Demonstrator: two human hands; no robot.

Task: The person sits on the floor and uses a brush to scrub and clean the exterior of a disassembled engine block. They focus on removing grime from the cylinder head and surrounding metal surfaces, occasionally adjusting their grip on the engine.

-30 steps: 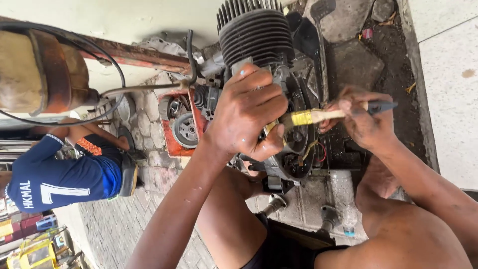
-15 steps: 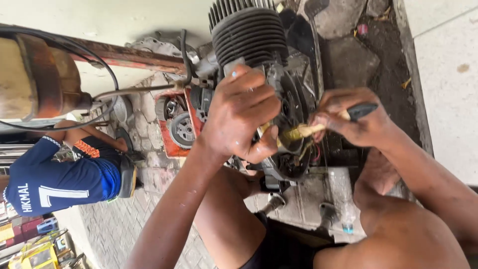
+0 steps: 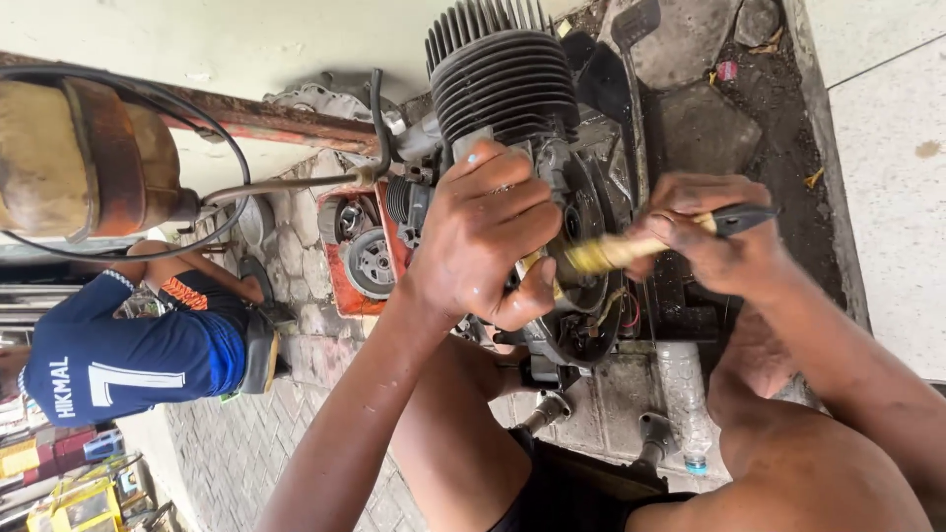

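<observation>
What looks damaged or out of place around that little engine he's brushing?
The long metal bar behind the engine is rusted along its length. A clear plastic bottle lies on its side on the paving below the engine. The left hand steadies the engine; the right hand holds a brush.

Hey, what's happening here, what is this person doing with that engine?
A person is working on a small engine with a finned cylinder, set on stone paving. The left hand clasps the engine body to steady it. The right hand holds a paintbrush by its handle, bristles against the round open side of the engine. Another person in a blue shirt crouches nearby, apart from this work.
</observation>
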